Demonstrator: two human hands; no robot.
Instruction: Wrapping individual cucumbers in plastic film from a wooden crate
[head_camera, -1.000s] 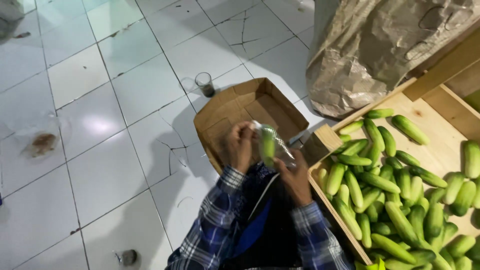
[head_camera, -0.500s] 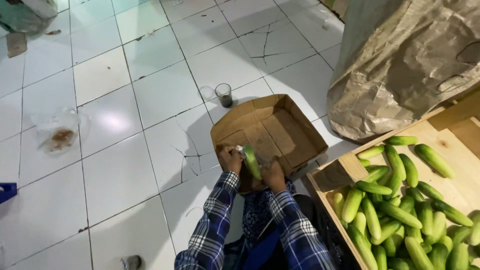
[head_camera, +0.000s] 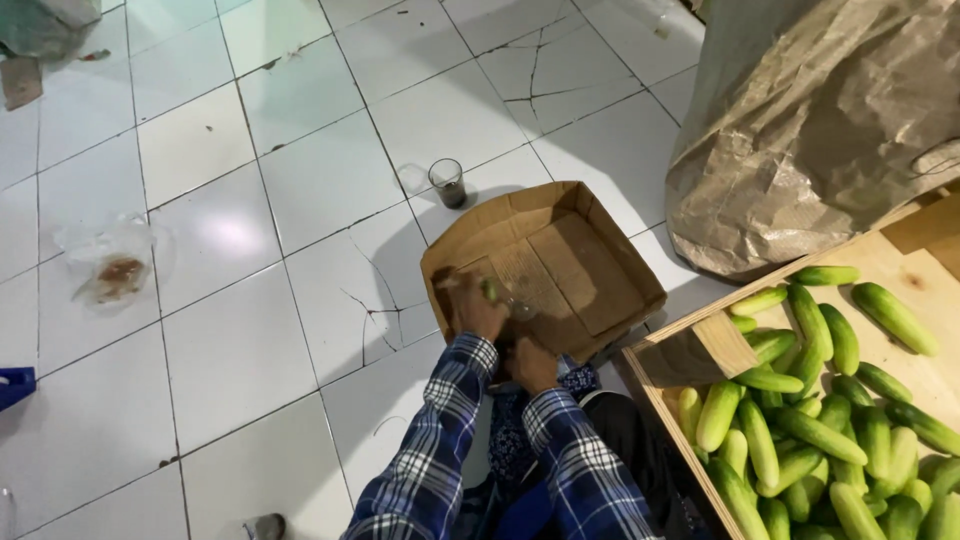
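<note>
Two hands: both work low over a shallow cardboard tray (head_camera: 600, 275) on a white tiled floor (head_camera: 300, 180).
Far left: a blue object (head_camera: 14, 386) at the edge, and a crumpled clear bag with brown residue (head_camera: 108, 268) lying on the tiles.
Bottom edge: a small dark object (head_camera: 266, 525) on the floor, too blurred to tell what it is.
Left hand (head_camera: 477, 308): fingers clenched around a small green cucumber (head_camera: 491, 290), whose tip shows above the knuckles; the hand sits over the near left corner of the tray.
Cucumber: held in the left hand, just above the tray floor, blurred.
Glass (head_camera: 447, 183): a small tumbler with dark liquid, standing on the tiles just beyond the tray's far left corner.
Right hand (head_camera: 531, 362): at the tray's near rim, just beside the left hand; fingers curled, but whether they grip anything cannot be told.
Sleeves (head_camera: 440, 440): blue and white plaid on both arms.
Wooden crate (head_camera: 690, 355): right of the tray, heaped with green cucumbers (head_camera: 810, 430).
Sack (head_camera: 820, 130): a large grey-brown bulging bag behind the crate, well apart from the hands.
</note>
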